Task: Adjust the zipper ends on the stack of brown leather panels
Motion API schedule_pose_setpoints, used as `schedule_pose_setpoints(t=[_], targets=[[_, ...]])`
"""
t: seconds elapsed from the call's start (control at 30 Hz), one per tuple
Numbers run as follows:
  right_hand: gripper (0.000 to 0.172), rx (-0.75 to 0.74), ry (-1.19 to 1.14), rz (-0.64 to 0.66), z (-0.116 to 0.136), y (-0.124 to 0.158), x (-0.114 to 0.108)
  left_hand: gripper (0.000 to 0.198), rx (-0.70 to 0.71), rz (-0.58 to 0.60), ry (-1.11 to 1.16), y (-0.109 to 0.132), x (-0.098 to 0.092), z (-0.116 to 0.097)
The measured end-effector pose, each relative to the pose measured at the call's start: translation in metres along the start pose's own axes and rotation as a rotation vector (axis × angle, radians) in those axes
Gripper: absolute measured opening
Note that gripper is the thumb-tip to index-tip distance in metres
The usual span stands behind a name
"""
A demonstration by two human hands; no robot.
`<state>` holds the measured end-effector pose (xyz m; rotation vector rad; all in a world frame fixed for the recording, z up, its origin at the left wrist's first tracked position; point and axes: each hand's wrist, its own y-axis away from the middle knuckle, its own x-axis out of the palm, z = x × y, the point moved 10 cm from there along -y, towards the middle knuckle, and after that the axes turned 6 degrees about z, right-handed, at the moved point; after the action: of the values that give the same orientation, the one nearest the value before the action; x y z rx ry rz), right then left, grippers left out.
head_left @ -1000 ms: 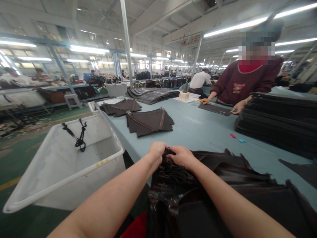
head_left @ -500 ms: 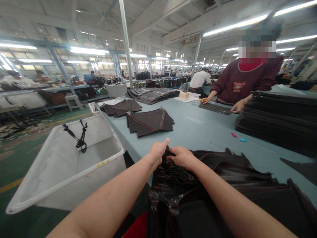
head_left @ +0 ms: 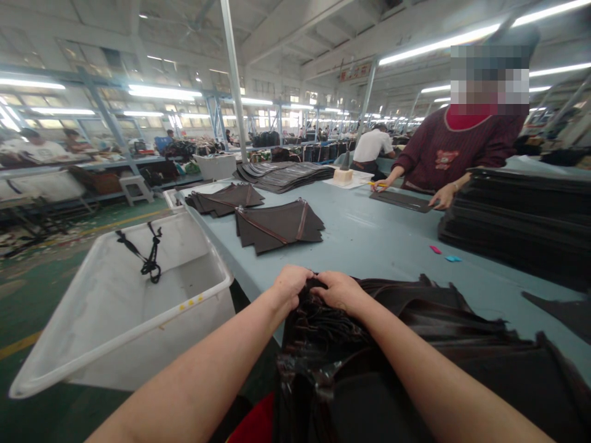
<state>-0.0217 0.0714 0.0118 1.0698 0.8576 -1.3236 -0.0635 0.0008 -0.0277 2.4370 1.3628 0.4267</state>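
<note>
A thick pile of dark brown fabric panels point(head_left: 415, 344) lies across the near edge of the table and hangs towards me. At the pile's far left corner, my left hand point(head_left: 290, 286) is closed on the gathered panel edges from the left side. Right beside it, my right hand point(head_left: 339, 290) grips the same edges, thumb and fingers pinched around them. Several layers bunch up below both hands. Beyond them, a stack of brown panels point(head_left: 279, 227) with shiny strips rests on the table, and a second panel stack point(head_left: 226, 200) lies behind it.
A white plastic bin point(head_left: 111, 344) with a black cord stands left of the blue-green table point(head_left: 360, 240). At the right, a co-worker point(head_left: 455, 154) handles a panel beside a tall dark stack point(head_left: 512, 227). Pink and blue bits point(head_left: 453, 259) lie nearby.
My left thumb, which pointed up, has come down onto the panel edges, and the left hand has turned slightly. My right hand stays in nearly the same place.
</note>
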Motion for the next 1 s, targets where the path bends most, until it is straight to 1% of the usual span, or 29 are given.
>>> schedule_pose_setpoints(t=[0.1,0.17,0.23,0.3,0.33,0.37,0.4,0.47,0.53,0.57,0.7,0.8,0.83,0.87,0.93,1.0], targets=[[0.026,0.000,-0.009,-0.024,-0.001,0.002,-0.003,0.007,0.036,0.079,0.005,0.009,0.004,-0.002],[0.027,-0.006,-0.052,-0.068,-0.002,0.004,-0.007,0.006,0.062,0.116,0.005,0.015,0.006,-0.003],[0.028,0.011,-0.126,-0.189,-0.007,0.009,-0.019,0.006,0.091,0.139,-0.002,0.019,0.007,-0.005],[0.027,0.039,-0.175,-0.362,-0.014,0.016,-0.034,0.007,0.124,0.155,-0.023,0.022,0.009,-0.007],[0.026,0.041,-0.179,-0.426,-0.016,0.019,-0.040,0.008,0.139,0.161,-0.041,0.023,0.010,-0.008],[0.024,0.024,-0.178,-0.450,-0.015,0.020,-0.042,0.009,0.154,0.165,-0.062,0.024,0.011,-0.009],[0.023,-0.003,-0.188,-0.426,-0.013,0.018,-0.041,0.009,0.166,0.169,-0.086,0.026,0.012,-0.010],[0.023,-0.041,-0.248,-0.284,-0.011,0.010,-0.028,0.009,0.187,0.173,-0.134,0.027,0.013,-0.009],[0.024,-0.034,-0.290,-0.154,-0.011,0.004,-0.015,0.010,0.208,0.170,-0.174,0.029,0.013,-0.008],[0.025,-0.026,-0.288,-0.123,-0.011,0.003,-0.011,0.010,0.222,0.165,-0.190,0.030,0.012,-0.007],[0.031,-0.024,-0.263,-0.097,-0.012,0.000,-0.004,0.012,0.265,0.168,-0.218,0.037,0.011,-0.004],[0.038,0.014,-0.279,-0.102,-0.018,-0.002,-0.002,0.010,0.242,0.252,-0.163,0.039,0.010,-0.003],[0.039,0.027,-0.277,-0.107,-0.020,-0.002,-0.003,0.008,0.226,0.252,-0.113,0.037,0.003,-0.003],[0.038,0.040,-0.277,-0.110,-0.022,-0.001,-0.004,0.008,0.208,0.220,-0.056,0.034,-0.007,-0.004],[0.033,0.049,-0.286,-0.088,-0.025,0.001,-0.006,0.009,0.178,0.088,0.035,0.023,-0.034,-0.002],[0.027,0.033,-0.388,0.028,-0.025,0.003,-0.001,0.003,0.147,-0.048,0.058,0.011,-0.059,0.006]])
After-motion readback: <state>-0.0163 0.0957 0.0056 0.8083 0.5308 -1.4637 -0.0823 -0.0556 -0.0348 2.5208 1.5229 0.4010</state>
